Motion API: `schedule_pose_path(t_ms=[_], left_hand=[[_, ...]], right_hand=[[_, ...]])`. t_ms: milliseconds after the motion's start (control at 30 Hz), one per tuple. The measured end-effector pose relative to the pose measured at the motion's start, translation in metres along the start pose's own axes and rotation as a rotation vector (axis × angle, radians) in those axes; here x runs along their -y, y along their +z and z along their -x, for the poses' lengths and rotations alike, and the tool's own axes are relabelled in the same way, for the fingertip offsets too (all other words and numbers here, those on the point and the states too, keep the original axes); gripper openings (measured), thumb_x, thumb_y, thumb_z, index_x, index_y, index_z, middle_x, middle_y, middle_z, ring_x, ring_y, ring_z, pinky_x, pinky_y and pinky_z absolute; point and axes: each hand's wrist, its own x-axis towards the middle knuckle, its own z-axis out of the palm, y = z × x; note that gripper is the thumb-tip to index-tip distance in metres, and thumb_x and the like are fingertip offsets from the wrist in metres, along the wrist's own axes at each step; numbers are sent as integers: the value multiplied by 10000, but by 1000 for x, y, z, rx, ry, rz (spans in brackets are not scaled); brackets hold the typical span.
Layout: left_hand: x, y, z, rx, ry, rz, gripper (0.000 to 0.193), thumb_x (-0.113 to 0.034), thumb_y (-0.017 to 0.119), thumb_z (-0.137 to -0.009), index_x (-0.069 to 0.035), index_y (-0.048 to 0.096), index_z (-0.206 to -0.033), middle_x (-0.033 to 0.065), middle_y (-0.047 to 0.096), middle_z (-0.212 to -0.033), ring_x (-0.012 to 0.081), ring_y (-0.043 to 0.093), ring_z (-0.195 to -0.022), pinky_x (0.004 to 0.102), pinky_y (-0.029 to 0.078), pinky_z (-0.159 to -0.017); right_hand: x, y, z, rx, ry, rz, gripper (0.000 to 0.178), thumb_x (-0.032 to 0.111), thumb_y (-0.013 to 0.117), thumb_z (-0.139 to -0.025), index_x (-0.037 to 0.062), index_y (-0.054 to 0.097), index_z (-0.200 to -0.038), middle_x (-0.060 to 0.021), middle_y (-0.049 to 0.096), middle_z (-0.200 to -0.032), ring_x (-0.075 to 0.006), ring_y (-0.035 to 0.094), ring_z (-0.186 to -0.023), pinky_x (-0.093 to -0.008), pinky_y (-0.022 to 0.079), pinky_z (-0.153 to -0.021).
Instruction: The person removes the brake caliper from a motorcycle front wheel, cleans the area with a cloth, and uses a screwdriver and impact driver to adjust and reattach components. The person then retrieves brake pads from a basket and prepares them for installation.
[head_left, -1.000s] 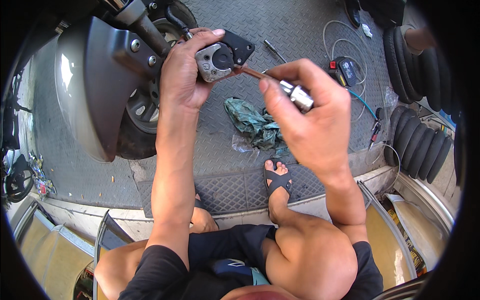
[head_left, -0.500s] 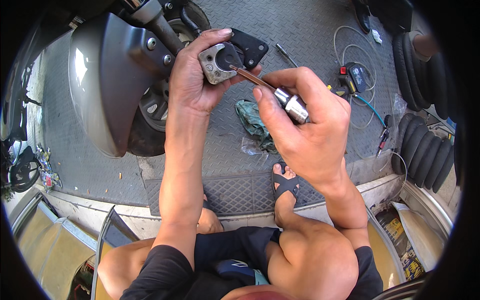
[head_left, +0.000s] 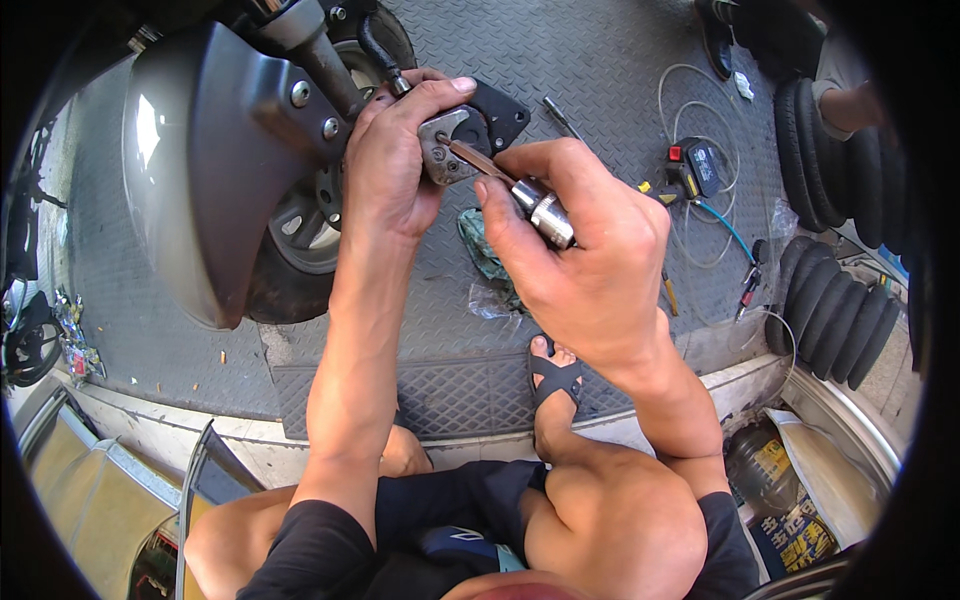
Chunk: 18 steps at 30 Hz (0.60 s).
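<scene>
Bit tool (head_left: 530,194) shifted leftward across caliper (head_left: 437,166); yellow-lettered package (head_left: 803,540) lower right.

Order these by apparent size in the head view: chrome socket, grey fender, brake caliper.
1. Grey fender, clearly largest.
2. Brake caliper, partly covered by the left hand.
3. Chrome socket, in the right hand.

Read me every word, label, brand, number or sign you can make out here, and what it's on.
I don't copy wording out, but it stands on these:
Dark package, lower right: large yellow characters.
Container above it: yellow label, blurred.
Black block with red patch: pale print, too small.
Metal part in left hand: marks too small.
</scene>
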Motion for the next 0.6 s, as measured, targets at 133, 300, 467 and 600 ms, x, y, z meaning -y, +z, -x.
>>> schedule_pose_path(t_ms=[133, 300, 467, 600], left_hand=[[2, 2, 0, -9, 29, -64, 146, -26, 767, -881, -58, 644, -954, 32, 666, -860, 133, 670, -766, 286, 559, -693], [6, 1, -1, -18, 63, -123, 155, -44, 785, -876, -59, 650, -950, 29, 668, -855, 126, 665, -768, 279, 554, -698], [10, -2, -3, -73, 120, -197, 154, -42, 790, -874, -49, 659, -956, 34, 682, -868, 120, 663, -763, 279, 546, -691], [12, 0, -4, -81, 123, -207, 162, -34, 791, -868, -37, 659, -963, 38, 688, -869, 119, 660, -755, 278, 539, -684]], right_hand=[[-3, 1, 1, 23, 12, 56, 151, 56, 812, -847, -1, 706, -938, -127, 737, -793, -240, 720, -630, -318, 540, -575], [0, -3, -1, 107, 22, 152, 164, 58, 802, -847, 9, 695, -960, -138, 742, -826, -303, 729, -672, -353, 547, -587], [5, -2, -6, 192, 22, 255, 157, 67, 786, -869, 39, 693, -991, -125, 697, -797, -331, 688, -678, -403, 532, -590], [3, -9, -14, 260, -74, 384, 119, 61, 748, -885, 67, 660, -966, -113, 593, -775, -345, 638, -694, -445, 514, -611]])
